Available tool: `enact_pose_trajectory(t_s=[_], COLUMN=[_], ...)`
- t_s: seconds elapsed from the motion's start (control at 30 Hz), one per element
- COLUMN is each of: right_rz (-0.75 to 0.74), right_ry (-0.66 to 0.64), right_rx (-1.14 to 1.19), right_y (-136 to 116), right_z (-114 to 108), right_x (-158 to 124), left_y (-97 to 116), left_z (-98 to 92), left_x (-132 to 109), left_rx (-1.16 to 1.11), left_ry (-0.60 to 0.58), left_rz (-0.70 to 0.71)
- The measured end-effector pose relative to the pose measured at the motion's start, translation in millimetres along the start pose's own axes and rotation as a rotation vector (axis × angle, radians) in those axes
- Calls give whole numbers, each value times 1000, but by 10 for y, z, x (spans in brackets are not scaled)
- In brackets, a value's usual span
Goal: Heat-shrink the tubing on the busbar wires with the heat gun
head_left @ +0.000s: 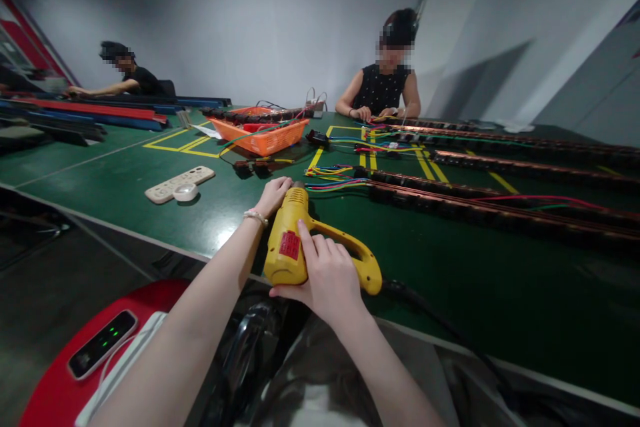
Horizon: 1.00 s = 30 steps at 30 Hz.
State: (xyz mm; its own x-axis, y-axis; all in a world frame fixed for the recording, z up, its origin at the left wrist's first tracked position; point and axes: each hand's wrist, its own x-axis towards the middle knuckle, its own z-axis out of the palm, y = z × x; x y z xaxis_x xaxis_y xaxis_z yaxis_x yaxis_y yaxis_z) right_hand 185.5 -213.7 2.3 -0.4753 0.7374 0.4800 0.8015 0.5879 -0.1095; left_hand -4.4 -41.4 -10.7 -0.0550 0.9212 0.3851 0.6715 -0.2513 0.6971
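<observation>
A yellow heat gun (289, 233) with a red label points away from me at the table's near edge. My right hand (330, 270) grips its body from the right and rear, index finger stretched along the top and thumb underneath. Its looped handle (367, 267) sticks out to the right. Just left of the nozzle is my left hand (274, 197), with a bracelet at the wrist; its fingers look curled in, and the gun hides what they hold, if anything. Coloured wires (335, 184) from a long copper-and-black harness (450, 203) end close beyond the nozzle.
An orange basket (260, 140) holding dark harness parts stands farther back on the green table (210, 233). A beige remote-like object (175, 185) and a small white round item (186, 193) lie left. More harnesses (480, 163) stretch right. A co-worker (387, 87) sits opposite; another person (135, 80) works far left.
</observation>
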Motion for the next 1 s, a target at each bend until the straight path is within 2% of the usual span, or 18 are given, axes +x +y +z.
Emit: enact_pose_trajectory(t_s=[0.27,0.5,0.7,0.83,1.0], right_rz=[-29,25,103,141,148], right_ry=[6,38,88,137,157], right_rx=[12,-23,-155,-234,-263], right_y=[353,620,859,939,918], right_z=[-116,-232,-258,-258,-274], right_x=[-91,-212,-298,-343,-364], left_y=[-25,-70,-58,-54,-40], left_z=[34,48,36,34,34], left_x=[-19,-12,-23,-26,-24], left_rx=[51,33,46,59,66], left_ry=[-15,-30,-31,-36,-34], left_rz=[15,13,11,6,-6])
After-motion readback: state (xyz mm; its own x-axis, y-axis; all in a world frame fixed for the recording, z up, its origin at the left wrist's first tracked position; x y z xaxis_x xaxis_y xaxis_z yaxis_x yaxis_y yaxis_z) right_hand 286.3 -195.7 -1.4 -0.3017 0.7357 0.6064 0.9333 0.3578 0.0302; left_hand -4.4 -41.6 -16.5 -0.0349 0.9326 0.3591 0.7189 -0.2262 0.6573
